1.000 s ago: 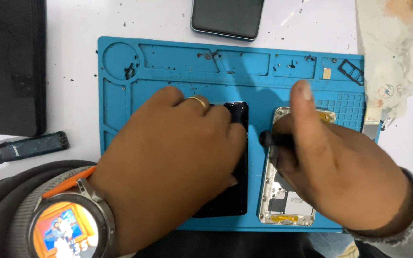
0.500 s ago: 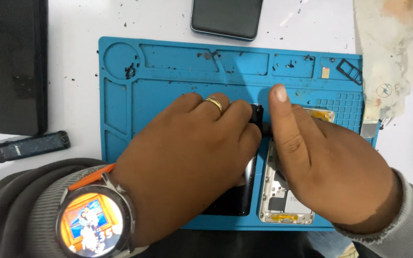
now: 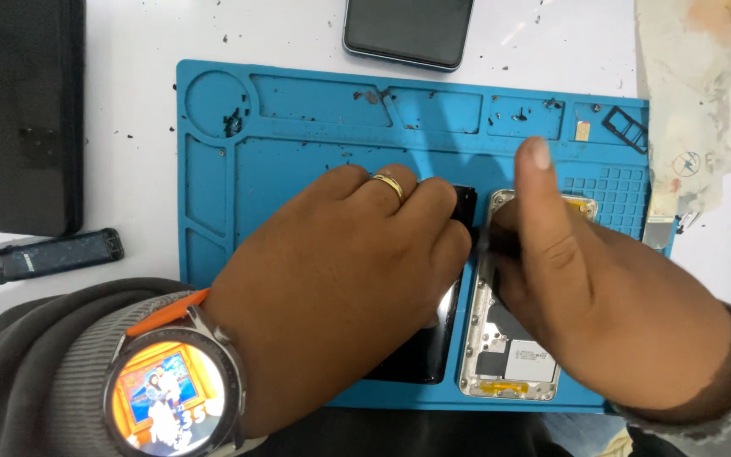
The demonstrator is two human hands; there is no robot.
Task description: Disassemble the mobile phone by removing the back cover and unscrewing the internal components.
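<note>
Evidently, a dark phone panel (image 3: 433, 338) was pressed flat under the left hand (image 3: 340, 279) on the blue mat (image 3: 298, 127), near the front edge of the bench. Just beside it lay an opened phone frame (image 3: 509, 355), covered by the right hand (image 3: 602, 296), whose fingers were curled around something thin and dark. The panel was judged thin, stiff and fragile, best held by its edges. What the right hand gripped could not be made out.
</note>
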